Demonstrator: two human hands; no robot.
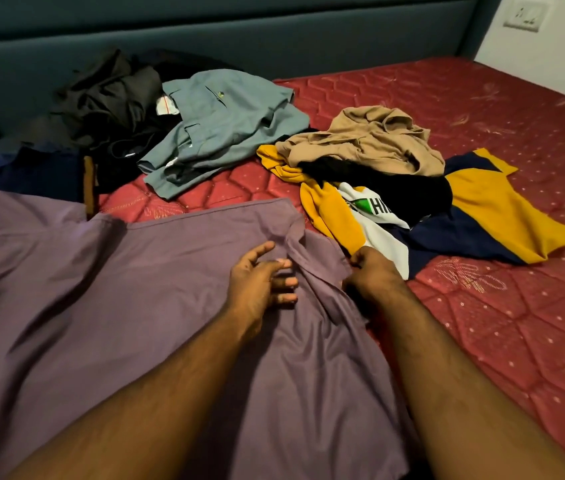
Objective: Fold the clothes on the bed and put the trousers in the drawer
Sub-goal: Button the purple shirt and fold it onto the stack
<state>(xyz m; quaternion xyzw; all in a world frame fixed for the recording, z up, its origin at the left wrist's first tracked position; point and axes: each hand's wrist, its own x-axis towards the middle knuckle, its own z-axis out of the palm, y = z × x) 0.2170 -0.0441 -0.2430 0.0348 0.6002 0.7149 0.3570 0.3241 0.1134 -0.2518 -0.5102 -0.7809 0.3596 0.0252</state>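
A purple shirt [128, 289] lies spread flat over the near left of the red mattress [502, 323]. My left hand [260, 278] rests on it with fingers apart, just left of the collar. My right hand [371, 268] pinches the shirt's right edge by the collar. Behind lie a grey-blue garment [218, 133], a dark heap of clothes [111, 98], a beige garment [371, 140], and a yellow, navy and white jersey [481, 209] with a black piece [395, 192] on top.
A teal padded headboard [239, 32] runs along the back. A navy garment [24, 171] lies at the far left. A white wall with a switch plate [525, 15] stands at the upper right. Bare mattress shows to the right.
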